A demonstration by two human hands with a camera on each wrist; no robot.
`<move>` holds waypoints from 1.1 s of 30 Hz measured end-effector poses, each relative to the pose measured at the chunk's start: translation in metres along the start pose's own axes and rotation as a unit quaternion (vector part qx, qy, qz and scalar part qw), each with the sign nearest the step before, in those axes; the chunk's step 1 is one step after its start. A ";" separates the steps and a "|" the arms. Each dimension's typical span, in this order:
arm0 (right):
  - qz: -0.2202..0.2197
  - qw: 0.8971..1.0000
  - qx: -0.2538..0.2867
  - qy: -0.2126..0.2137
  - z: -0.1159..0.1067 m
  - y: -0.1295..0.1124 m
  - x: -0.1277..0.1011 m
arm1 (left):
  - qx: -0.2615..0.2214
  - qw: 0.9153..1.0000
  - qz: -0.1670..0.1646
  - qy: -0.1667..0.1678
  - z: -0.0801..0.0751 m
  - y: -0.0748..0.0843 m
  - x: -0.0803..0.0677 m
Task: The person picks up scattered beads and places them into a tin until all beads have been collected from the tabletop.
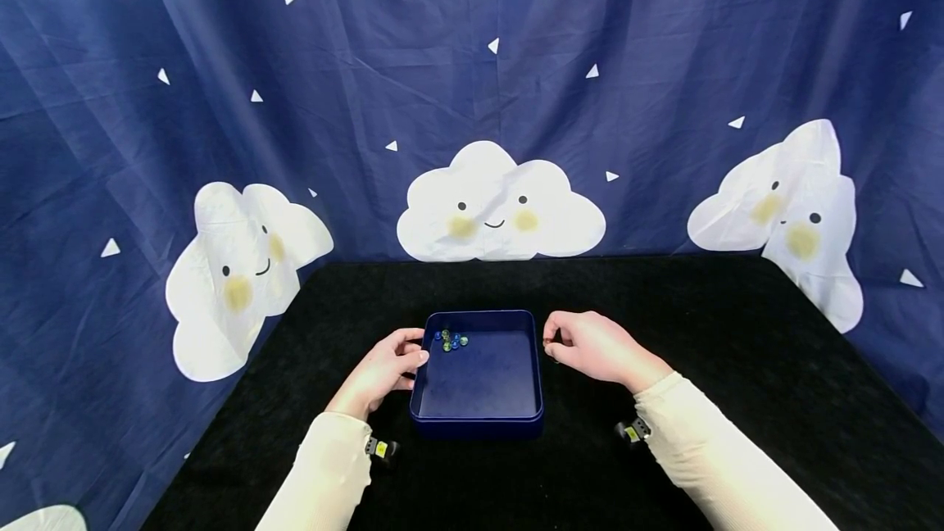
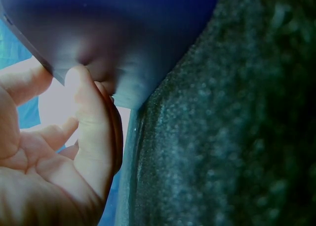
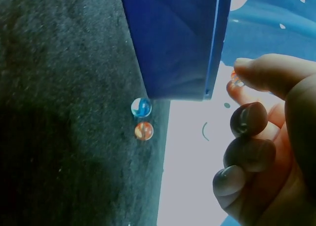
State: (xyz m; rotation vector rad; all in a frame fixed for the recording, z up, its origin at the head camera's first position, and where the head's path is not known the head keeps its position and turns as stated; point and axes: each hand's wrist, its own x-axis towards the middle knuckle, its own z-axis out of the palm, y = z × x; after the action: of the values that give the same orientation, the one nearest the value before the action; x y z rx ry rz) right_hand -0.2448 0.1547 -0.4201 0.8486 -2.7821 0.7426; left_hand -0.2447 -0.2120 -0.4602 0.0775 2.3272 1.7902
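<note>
Marble [image 3: 236, 80] pinched beside tray [image 1: 479, 424]

Square blue tray [image 1: 479, 420] upright on the table, marbles [image 1: 451, 340] in far-left corner

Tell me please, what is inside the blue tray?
Inside the blue tray, a small cluster of marbles, blue and green, lies in the far left corner. The rest of the floor shows bare. The near wall hides the strip of floor right behind it.

Head view above, wrist views near tray [image 1: 479, 424]
</note>
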 end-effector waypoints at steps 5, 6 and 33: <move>-0.003 1.000 0.005 0.000 0.001 -0.002 0.004 | -0.001 1.000 0.000 -0.002 -0.001 0.000 0.000; -0.003 1.000 0.004 0.000 0.001 -0.003 0.004 | -0.001 1.000 -0.001 -0.002 0.000 0.000 0.000; 0.030 0.999 -0.007 -0.009 0.005 0.000 0.010 | -0.007 1.000 -0.003 -0.005 0.001 0.002 -0.001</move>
State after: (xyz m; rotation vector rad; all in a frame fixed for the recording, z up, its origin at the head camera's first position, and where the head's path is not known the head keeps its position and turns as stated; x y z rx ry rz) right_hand -0.2533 0.1472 -0.4222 0.7778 -2.8365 0.7275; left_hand -0.2439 -0.2109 -0.4580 0.0755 2.3046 1.7996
